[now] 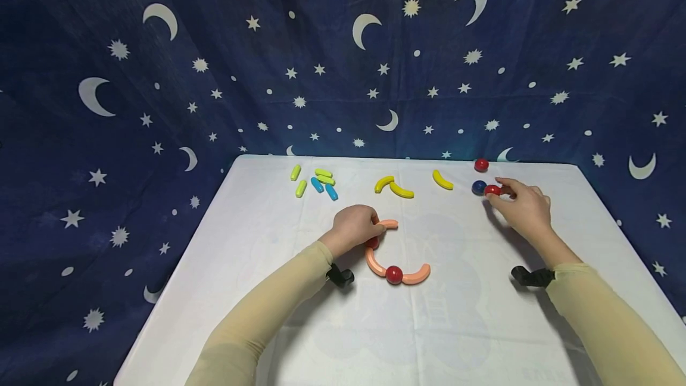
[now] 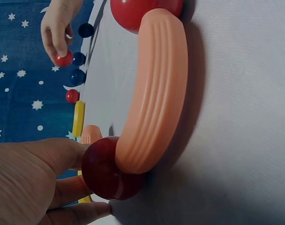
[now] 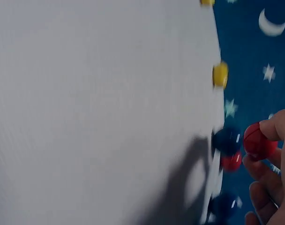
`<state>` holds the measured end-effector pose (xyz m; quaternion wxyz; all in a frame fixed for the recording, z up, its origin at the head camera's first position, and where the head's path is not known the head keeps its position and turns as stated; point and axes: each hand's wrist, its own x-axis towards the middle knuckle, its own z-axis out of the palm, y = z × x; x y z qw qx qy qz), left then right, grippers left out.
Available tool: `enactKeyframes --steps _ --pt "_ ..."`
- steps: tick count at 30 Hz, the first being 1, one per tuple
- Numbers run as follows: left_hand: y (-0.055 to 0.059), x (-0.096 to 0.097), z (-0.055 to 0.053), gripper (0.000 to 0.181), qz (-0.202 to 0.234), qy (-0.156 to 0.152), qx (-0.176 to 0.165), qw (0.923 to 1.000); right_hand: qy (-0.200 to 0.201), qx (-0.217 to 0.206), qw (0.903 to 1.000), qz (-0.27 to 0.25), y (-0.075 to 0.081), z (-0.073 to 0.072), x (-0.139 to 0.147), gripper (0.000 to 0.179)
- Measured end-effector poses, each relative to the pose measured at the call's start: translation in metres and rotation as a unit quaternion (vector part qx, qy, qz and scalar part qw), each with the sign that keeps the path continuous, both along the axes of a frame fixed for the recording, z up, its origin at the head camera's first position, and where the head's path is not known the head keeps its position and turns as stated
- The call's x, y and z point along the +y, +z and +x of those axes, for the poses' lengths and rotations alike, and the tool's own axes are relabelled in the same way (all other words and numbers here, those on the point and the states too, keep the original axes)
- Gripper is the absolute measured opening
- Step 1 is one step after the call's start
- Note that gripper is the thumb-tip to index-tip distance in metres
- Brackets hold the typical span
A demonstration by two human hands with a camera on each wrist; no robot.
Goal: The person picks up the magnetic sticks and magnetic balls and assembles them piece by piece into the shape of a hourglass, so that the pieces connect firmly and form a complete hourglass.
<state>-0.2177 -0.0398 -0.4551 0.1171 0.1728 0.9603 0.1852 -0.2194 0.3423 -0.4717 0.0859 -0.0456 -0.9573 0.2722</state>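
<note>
Here, a red ball is held above the white table, pinched between thumb and fingers of the right hand. A navy ball is near it, with a spare red ball farther back. Mid-table, a curved chain lies — three orange pieces, with red balls between. The left hand is at its upper joint, fingertips hidden, so I cannot tell whether they clamp anything. Beyond lie yellow pieces, then green pieces and blue pieces — all before a starry curtain.
</note>
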Motion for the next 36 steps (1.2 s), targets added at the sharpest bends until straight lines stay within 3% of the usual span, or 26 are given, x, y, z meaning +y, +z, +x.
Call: enactKeyframes --steps 5,11,18,24,28,36 --pt "0.000 0.000 -0.001 0.023 -0.004 -0.001 0.003 1.0000 0.041 -0.011 0.9968 -0.068 0.001 0.007 -0.033 0.058" --pt "-0.001 0.000 -0.001 0.023 -0.002 0.001 0.005 1.0000 0.105 -0.045 0.9859 -0.123 -0.008 0.014 -0.078 0.051" --pt "-0.001 0.001 -0.001 0.023 0.004 0.002 0.003 1.0000 0.130 -0.086 0.9747 -0.160 -0.019 0.021 -0.116 0.045" --pt "-0.001 0.001 -0.001 0.024 -0.004 -0.003 0.003 1.0000 0.149 -0.091 0.9723 -0.156 -0.025 0.022 -0.133 0.042" --pt "-0.001 0.001 -0.002 0.024 -0.009 -0.005 0.006 0.9999 0.155 -0.095 0.9755 -0.123 -0.029 0.021 -0.142 0.040" --pt "-0.003 0.000 -0.002 0.022 -0.011 -0.010 0.011 0.9998 0.168 -0.092 0.9765 -0.100 -0.027 0.021 -0.153 0.039"
